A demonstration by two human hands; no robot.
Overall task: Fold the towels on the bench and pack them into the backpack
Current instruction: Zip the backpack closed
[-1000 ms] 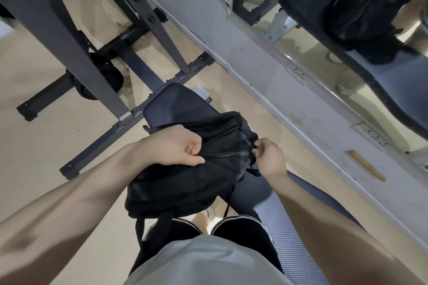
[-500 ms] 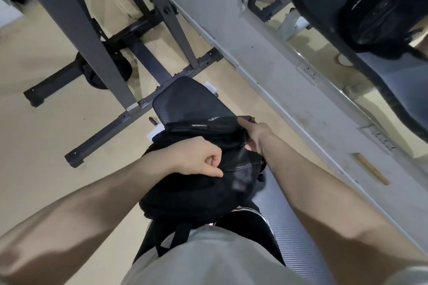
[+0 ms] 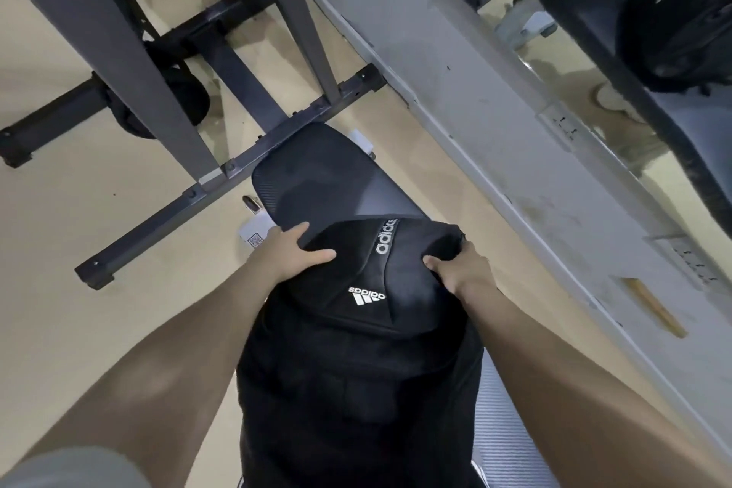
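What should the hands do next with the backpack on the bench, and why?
Probably set the backpack down flat on the bench and let go. Both the left hand and the right hand hold its upper corners, logo side up; no open zip and no towel shows, so the packing looks done, though the far side is hidden.

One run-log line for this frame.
left hand: grips backpack | right hand: grips backpack | backpack: on bench, logo up | towels: none visible

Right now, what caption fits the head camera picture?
Both hands, left hand and right hand, hold a black backpack on the bench.
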